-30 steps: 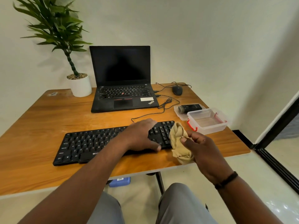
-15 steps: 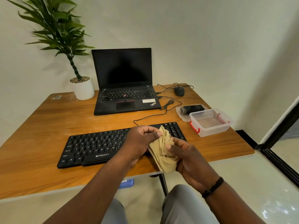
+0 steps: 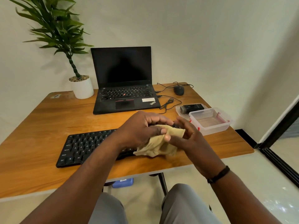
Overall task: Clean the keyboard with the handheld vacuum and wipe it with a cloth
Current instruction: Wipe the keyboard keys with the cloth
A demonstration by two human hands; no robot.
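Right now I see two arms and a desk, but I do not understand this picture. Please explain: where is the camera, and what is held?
There is no machine. A person wears the camera on the head, looking down at their own hands. The left hand and the right hand both have a grip on a yellow cloth above a black keyboard. On the wooden table also stand a laptop, a mouse, a potted plant and a clear plastic box.
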